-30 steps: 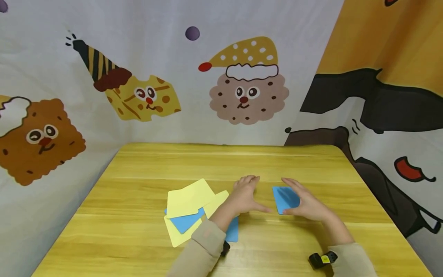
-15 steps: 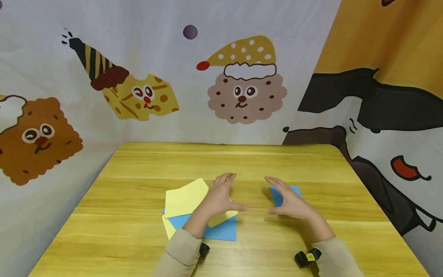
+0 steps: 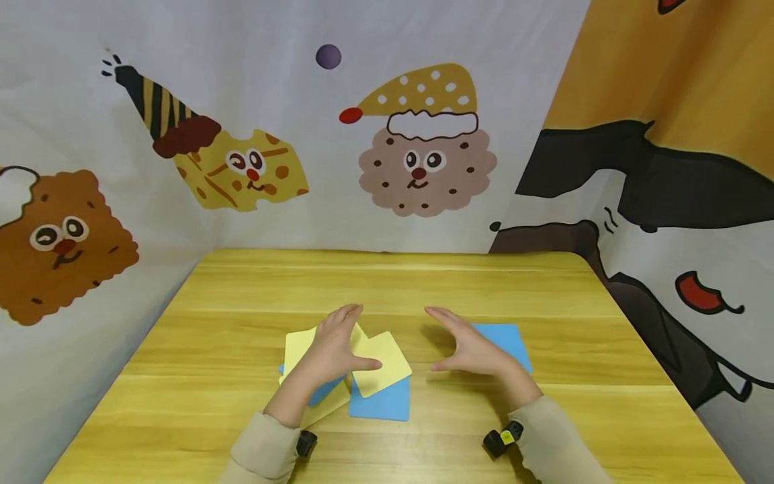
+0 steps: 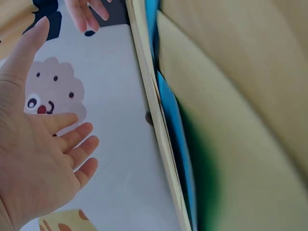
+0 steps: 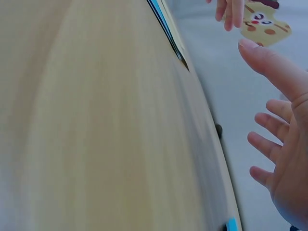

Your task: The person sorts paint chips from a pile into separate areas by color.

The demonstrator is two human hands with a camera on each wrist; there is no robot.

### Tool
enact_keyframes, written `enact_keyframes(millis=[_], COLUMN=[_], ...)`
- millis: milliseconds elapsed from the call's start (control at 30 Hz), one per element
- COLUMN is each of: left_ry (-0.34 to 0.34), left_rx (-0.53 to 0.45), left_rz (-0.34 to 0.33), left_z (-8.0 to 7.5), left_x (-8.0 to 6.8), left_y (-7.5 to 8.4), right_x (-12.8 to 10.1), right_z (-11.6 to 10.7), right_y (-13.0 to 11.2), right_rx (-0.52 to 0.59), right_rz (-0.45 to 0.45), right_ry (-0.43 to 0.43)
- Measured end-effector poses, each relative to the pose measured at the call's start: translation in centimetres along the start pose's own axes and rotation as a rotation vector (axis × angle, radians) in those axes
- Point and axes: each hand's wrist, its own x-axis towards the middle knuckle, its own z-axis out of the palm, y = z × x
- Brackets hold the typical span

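Observation:
My left hand (image 3: 331, 349) hovers over a loose pile of yellow and blue cards, its thumb and fingers spread and holding nothing. A yellow card (image 3: 385, 366) lies at the pile's right side, partly over a blue card (image 3: 387, 405). Part of the pile is hidden beneath my left hand and forearm. To the right, my right hand (image 3: 474, 346) is held above the table with fingers extended, palm facing the left hand. Just beyond it lies a separate blue card (image 3: 504, 339), partly covered by that hand. Both wrist views show spread, bare fingers.
The wooden table (image 3: 242, 289) has rounded far corners. A white curtain (image 3: 266, 87) printed with cartoon biscuits stands behind it and along the sides. Black wrist cameras sit at the left cuff (image 3: 306, 444) and right cuff (image 3: 503, 440).
Both hands have moved left, staying apart with fingers spread. The left hand now covers the pile's middle, and the right hand has shifted off most of the lone blue card.

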Motion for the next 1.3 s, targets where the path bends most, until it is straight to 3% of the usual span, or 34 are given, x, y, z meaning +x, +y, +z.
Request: enact_keyframes(millis=[267,500,700,967,1300], left_ry=[-0.006,-0.014,-0.040,-0.069,-0.126], left_rx=[0.005,0.089,0.147,0.147,0.229], left_rz=[-0.032,-0.018,-0.019,-0.076,-0.059], left_z=[-1.6,-2.7,-2.6,-2.4,-1.7], left_x=[-1.3,-1.6,-1.5,-1.3,-1.2], left_y=[-2.3,-4.2,-5.7,-7.2,-8.5], right_x=[2.6,4.9,6.7,9.1,11.7], right_z=[1.7,3.1,4.0,4.7,5.8], right_y=[-1.6,-2.6,-3.0,-3.1,-4.4], right_rx=[-0.014,-0.040,-0.074,-0.134,-0.201], right_rz=[-0.041,-0.051,-0.071,-0.064,-0.042], right_ry=[-0.082,-0.145,-0.186,-0.233,-0.317])
